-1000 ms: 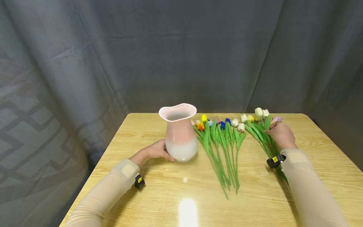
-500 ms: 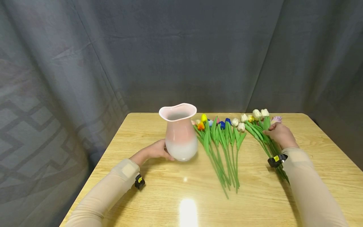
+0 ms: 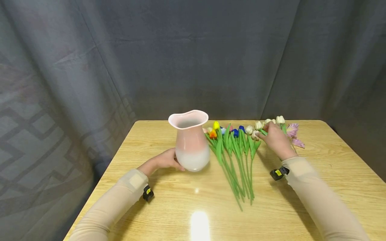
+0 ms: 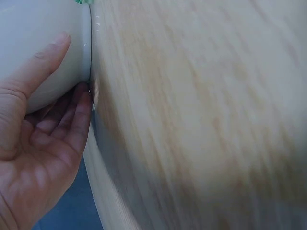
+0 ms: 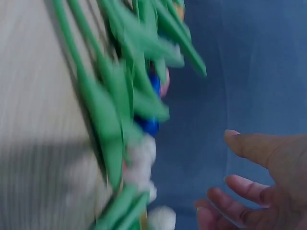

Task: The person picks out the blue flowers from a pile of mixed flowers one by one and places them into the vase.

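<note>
A pink-and-white vase (image 3: pixel 192 147) with a wavy rim stands upright on the table. My left hand (image 3: pixel 164 159) grips its lower left side; in the left wrist view the thumb (image 4: pixel 45 62) lies along the wall and the fingers curl round near the base. Above the white tulips at the back right, my right hand (image 3: pixel 278 140) reaches out and covers part of their stems. Nothing lies between its spread thumb and fingers (image 5: pixel 244 189) in the right wrist view. Between vase and right hand lies a row of mixed tulips (image 3: pixel 236 154), stems toward me.
Pale purple petalled flowers (image 3: pixel 292 130) lie to the right of the right hand. The wooden table (image 3: pixel 156 214) ends at the back against a grey curtain (image 3: pixel 199 60), which also hangs at both sides.
My right hand has moved left, from beside the purple flowers to over the white tulips, and the purple flowers now show more fully. The left hand and vase stay put.
</note>
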